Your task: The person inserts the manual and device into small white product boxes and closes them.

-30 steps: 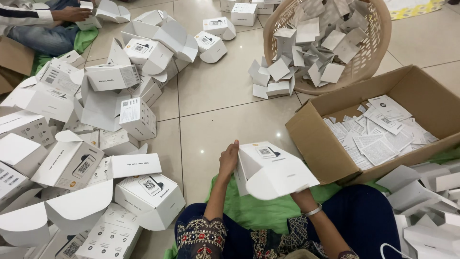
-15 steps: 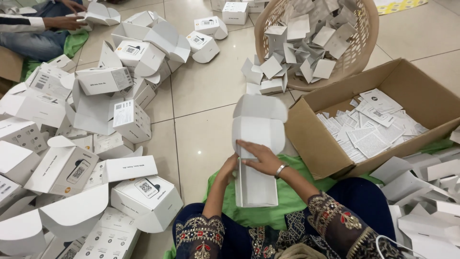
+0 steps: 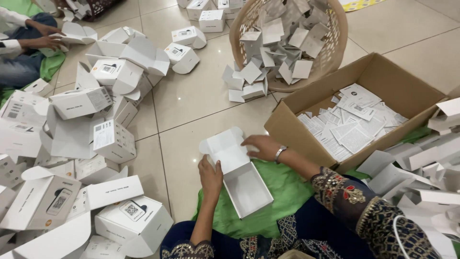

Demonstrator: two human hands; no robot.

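A small white carton (image 3: 242, 184) lies open on a green cloth (image 3: 282, 184) in front of me, its lid flap folded back toward the floor tiles. My left hand (image 3: 210, 175) grips the carton's left wall. My right hand (image 3: 261, 145), with a bracelet at the wrist, rests on the far right edge of the lid flap. The inside of the carton looks empty.
A heap of open white cartons (image 3: 81, 144) covers the floor at left. A brown cardboard box (image 3: 378, 79) of printed leaflets stands at right, a woven basket (image 3: 330, 52) of folded white inserts behind it. More flat white pieces (image 3: 421, 172) lie far right. Another person's hands (image 3: 40, 38) work at top left.
The carton was held closed and tilted; it now lies flat on the cloth with its lid swung open. My right hand moved from under it to the lid's far edge.
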